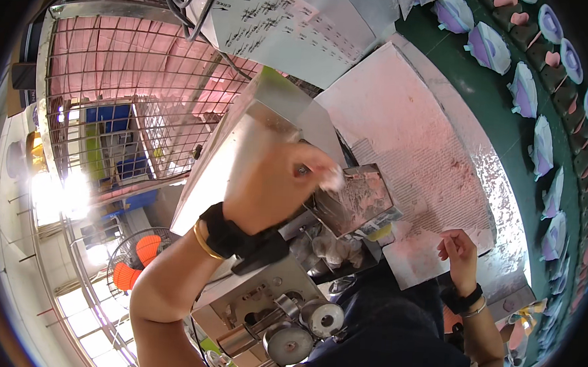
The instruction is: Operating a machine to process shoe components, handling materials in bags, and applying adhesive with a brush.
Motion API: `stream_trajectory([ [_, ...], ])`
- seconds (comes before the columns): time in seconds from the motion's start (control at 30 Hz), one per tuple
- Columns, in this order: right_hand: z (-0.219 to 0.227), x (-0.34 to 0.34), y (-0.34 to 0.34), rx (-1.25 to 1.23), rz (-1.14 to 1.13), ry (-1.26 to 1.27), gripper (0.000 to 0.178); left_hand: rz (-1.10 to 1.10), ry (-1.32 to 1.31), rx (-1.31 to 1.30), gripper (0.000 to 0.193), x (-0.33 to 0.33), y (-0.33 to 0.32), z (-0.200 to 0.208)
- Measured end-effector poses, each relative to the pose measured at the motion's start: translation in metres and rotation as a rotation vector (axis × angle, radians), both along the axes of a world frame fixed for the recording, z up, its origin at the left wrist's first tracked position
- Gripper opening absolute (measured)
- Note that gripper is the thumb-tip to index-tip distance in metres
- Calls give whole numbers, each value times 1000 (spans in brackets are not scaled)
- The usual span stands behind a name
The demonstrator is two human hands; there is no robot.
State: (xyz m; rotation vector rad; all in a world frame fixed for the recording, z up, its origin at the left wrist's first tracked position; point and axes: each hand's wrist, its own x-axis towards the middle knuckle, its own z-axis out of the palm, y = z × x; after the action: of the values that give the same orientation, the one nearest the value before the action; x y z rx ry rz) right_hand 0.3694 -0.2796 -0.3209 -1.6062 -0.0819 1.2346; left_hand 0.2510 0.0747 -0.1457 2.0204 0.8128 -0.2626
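Note:
My left hand (pixel 274 177) is raised beside a pale metal machine housing (pixel 226 153), next to a shallow dark-rimmed tray (pixel 367 204) dusted with pink powder. Motion smears its fingers, so I cannot tell whether they hold anything. Over the near end of a powder-covered cardboard sheet (pixel 423 137) is my right hand (pixel 461 259). Its fingers are loosely curled and slightly apart, with nothing visible in them. Below the tray, a dark bin (pixel 333 252) contains greyish clumped material that I cannot identify.
Metal rollers or pulleys (pixel 289 343) stand by my body at lower left. A green conveyor (pixel 472 80) along the right carries several white-and-lilac shoe parts (pixel 488 47). A wire cage (pixel 132 95) and a fan with orange blades (pixel 127 278) are at left. Printed cardboard (pixel 282 27) stands at the back.

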Motion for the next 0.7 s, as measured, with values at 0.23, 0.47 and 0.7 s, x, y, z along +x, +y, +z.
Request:
stream_trajectory([
  [0.23,1,1,-1,-11,-5,-21,11,-310,199,518,12,-7,-15,-15],
  [0.47,4,2,-1,-26,20,-46,12,-281,153,339,12,-6,-22,-25],
  [0.7,4,-1,6,-16,24,-32,12,-153,-24,-52,10,5,-33,4],
])
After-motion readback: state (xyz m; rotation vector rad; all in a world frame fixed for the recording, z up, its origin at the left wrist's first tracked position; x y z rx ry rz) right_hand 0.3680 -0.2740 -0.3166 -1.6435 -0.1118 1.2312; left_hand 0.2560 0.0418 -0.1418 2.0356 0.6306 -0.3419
